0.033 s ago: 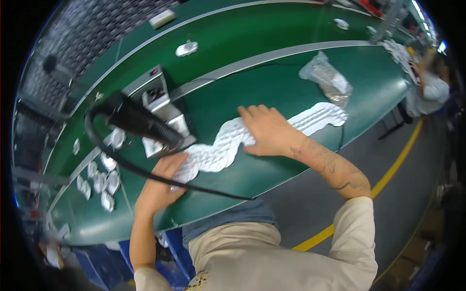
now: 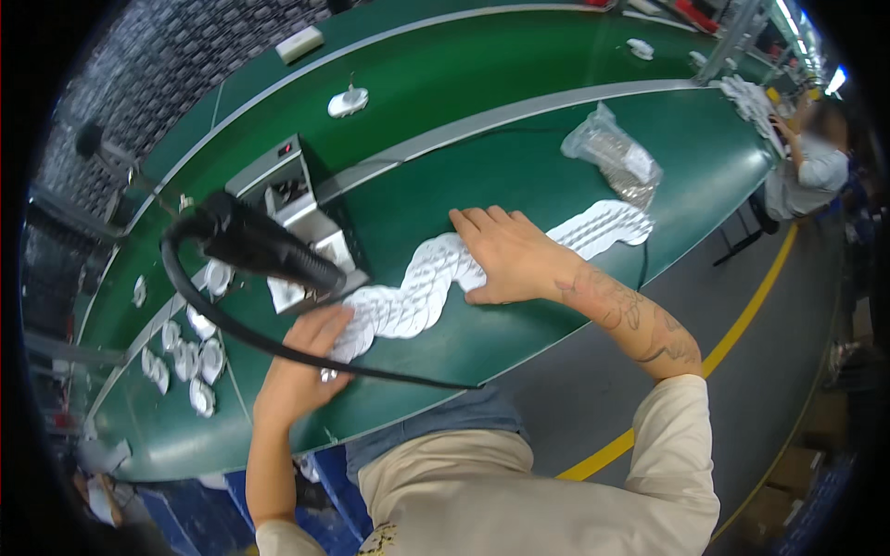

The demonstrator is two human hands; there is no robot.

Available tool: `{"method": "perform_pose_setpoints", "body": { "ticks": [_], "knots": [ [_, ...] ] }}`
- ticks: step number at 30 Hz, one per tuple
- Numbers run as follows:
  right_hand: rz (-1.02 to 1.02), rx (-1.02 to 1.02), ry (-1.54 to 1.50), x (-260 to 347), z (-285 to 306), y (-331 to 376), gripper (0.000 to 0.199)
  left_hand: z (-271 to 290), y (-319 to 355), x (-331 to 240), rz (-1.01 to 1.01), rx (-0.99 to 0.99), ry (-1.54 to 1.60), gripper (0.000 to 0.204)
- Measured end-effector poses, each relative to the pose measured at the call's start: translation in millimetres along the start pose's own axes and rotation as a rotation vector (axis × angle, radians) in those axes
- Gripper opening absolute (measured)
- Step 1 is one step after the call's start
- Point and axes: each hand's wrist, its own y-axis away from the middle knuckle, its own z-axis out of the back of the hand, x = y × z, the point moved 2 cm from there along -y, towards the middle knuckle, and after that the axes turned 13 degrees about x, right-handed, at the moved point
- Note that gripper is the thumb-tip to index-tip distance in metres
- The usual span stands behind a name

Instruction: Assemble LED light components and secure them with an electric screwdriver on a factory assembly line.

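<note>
A winding row of overlapping white round plastic pieces (image 2: 399, 310) lies along the green bench in front of me. Over its middle my right hand (image 2: 510, 255) rests flat, fingers stretched and spread, holding nothing. My left hand (image 2: 311, 357) lies against the row's left end with its fingers extended; a small shiny bit shows beside its thumb, too small to name. Above that hand hangs a black power screwdriver (image 2: 273, 250) with a thick cable, not held. Behind it stands a grey metal screw feeder (image 2: 301, 208), partly hidden by the tool.
Several loose white pieces (image 2: 190, 357) are scattered at the left. A clear bag of small metal parts (image 2: 621, 162) lies at the back right. One white piece (image 2: 349, 102) sits on the green conveyor belt (image 2: 482, 69). Another person (image 2: 816, 157) sits at the far right.
The whole view has shifted slightly. Both hands stay on the row; the shiny bit by my left thumb shows more clearly.
</note>
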Motion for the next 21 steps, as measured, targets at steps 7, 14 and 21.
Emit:
{"method": "perform_pose_setpoints", "body": {
  "ticks": [7, 14, 21],
  "knots": [
    [-0.106, -0.126, -0.079, -105, 66, -126, 0.075, 49, 38, -2, -0.134, -0.252, 0.003, 0.044],
    [-0.029, -0.381, -0.026, -132, 44, -321, 0.086, 85, 113, 81, 0.089, -0.588, 0.189, 0.042],
    [-0.254, -0.251, 0.112, -119, 61, -332, 0.042, 128, 134, 268, 0.507, -0.661, -0.212, 0.048]
  ]
}}
